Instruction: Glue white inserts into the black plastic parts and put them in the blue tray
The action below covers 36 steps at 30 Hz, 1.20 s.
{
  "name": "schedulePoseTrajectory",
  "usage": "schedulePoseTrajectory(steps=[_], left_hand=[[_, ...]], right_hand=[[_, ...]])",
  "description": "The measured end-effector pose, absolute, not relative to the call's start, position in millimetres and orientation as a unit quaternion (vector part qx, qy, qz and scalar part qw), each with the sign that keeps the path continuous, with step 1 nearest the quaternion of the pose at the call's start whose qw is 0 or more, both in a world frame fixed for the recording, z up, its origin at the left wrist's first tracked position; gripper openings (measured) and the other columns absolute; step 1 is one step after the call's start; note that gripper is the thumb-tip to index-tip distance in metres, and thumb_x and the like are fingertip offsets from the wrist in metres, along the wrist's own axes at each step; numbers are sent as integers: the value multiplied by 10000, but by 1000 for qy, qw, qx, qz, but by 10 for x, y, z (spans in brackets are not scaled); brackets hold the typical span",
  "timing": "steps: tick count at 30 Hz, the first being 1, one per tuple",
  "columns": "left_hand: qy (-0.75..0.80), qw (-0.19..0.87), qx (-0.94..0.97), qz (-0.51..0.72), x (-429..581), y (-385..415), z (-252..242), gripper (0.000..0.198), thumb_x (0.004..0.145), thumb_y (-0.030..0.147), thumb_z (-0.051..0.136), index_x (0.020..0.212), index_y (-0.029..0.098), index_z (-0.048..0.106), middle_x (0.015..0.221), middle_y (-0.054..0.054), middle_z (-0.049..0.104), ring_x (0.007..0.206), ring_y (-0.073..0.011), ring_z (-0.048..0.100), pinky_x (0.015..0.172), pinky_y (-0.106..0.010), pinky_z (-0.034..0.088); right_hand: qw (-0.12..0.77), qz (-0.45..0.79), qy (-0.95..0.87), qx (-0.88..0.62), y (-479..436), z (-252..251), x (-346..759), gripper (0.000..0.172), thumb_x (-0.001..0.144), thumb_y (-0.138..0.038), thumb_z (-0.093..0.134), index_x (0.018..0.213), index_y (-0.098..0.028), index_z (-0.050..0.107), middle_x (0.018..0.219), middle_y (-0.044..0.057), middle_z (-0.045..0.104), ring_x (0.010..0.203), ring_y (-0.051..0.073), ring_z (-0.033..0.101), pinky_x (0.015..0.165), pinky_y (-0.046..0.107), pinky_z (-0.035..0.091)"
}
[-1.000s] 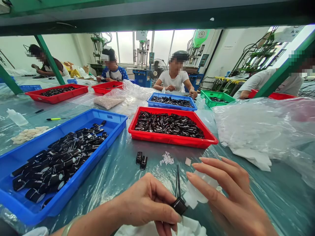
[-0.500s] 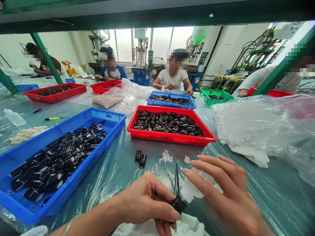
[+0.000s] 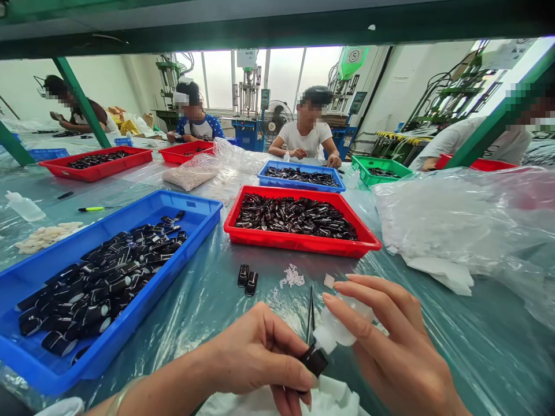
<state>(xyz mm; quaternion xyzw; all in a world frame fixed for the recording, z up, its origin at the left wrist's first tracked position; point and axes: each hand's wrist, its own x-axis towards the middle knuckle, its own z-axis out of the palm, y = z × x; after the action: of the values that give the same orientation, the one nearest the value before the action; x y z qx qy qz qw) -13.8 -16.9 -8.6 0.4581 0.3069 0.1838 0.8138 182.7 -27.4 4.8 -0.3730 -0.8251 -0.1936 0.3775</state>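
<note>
My left hand [image 3: 264, 352] pinches a small black part [image 3: 314, 359] between thumb and fingers. In my right hand [image 3: 399, 341] is a translucent squeeze bottle [image 3: 340, 323], lying under the spread fingers with its white nozzle at the upper edge of the black part. Dark tweezers [image 3: 311, 315] point upward just behind the part; what holds them is hidden. Two black parts [image 3: 247, 280] lie on the table beyond my left hand, beside a little heap of white bits [image 3: 292, 276]. A white cloth [image 3: 329, 398] is below my hands.
A blue tray [image 3: 186, 260] of black parts is at left, a red tray [image 3: 303, 245] of them ahead. A clear plastic bag [image 3: 451, 225] lies right. Another bottle [image 3: 25, 206] and a yellow-green tool [image 3: 97, 208] lie far left. People sit opposite; a green beam [image 3: 277, 34] crosses above.
My right hand and the bottle have shifted slightly left and down, bringing the nozzle closer against the black part. My left hand has barely moved.
</note>
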Motion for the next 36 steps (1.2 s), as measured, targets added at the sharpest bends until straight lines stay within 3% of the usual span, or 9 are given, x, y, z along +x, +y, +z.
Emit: schedulePoseTrajectory(steps=[27,36], left_hand=[[306,819,448,184,-166,-183,-59,89,642,175,670,632,88,687,535,-11,618,420,-74,579,462,-149,472],[310,809,452,210,-159,-162,-55,121,651,206,674,666,89,701,547,-20,624,484,-87,605,478,-148,474]], right_hand=[[344,-203,-850,-344,-260,127,1877,397,785,62,382,962,-226,591,974,64,593,988,222,541,792,408,460],[362,-152,-839,-376,-171,59,1955,339,802,-47,428,1045,-231,576,997,67,628,979,222,577,813,388,457]])
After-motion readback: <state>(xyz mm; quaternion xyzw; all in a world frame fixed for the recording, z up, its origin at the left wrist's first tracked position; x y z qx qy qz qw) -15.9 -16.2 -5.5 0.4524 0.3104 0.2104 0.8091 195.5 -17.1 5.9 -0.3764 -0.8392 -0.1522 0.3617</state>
